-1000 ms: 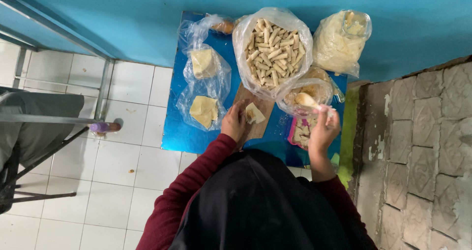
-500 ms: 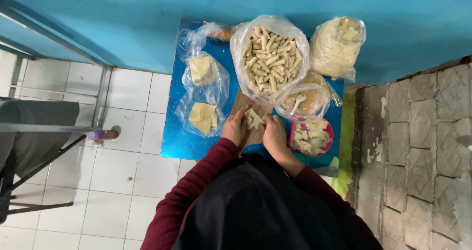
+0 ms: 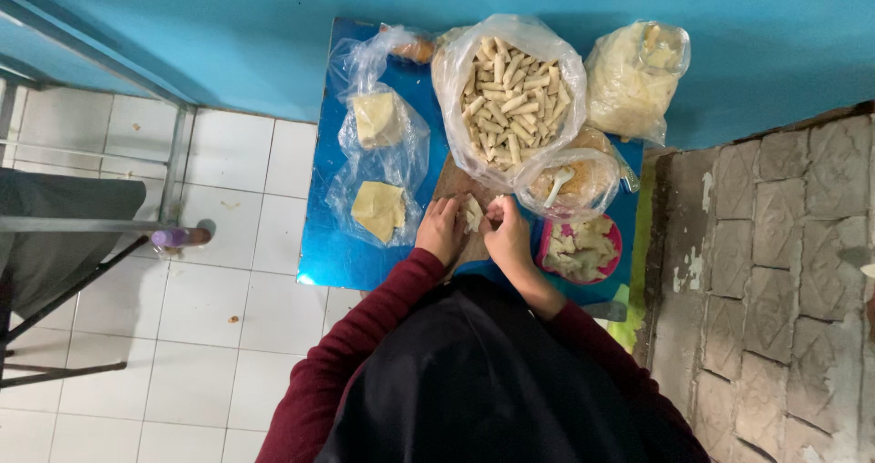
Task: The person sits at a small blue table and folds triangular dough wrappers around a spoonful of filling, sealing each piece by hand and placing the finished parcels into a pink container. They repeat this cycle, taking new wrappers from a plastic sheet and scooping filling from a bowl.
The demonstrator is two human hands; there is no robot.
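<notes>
Desk: blue top, its far edge against the blue wall; white floor tiles lie off its left edge and a stone surface off its right.
Rolls bag: the largest thing, open at the far middle of the desk and piled with finished pale rolls; by my judgement most of the visible work is already done and stored here.
Shreds bag: at the far right corner, knotted shut and full of pale shredded stuff; nothing shows it opened.
Wrapper bags: two clear bags along the left side, each with a flat stack of square sheets; both stacks look thick, so plenty is left to roll, as I judge it.
Filling bag: open, just beside the rolls bag toward the right edge, with a pale spoon resting in it; filling remains.
Pink bowl: near the right front corner, holding cut pale pieces.
Board: brown, at the front middle, mostly hidden under both hands.
Left hand: fingers curled, pinching the left side of the wrapper.
Right hand: fingers curled, pressing the wrapper's right side.
Wrapper: small pale piece on the board between both hands, partly folded; this one looks mid-roll, not yet a finished roll.
</notes>
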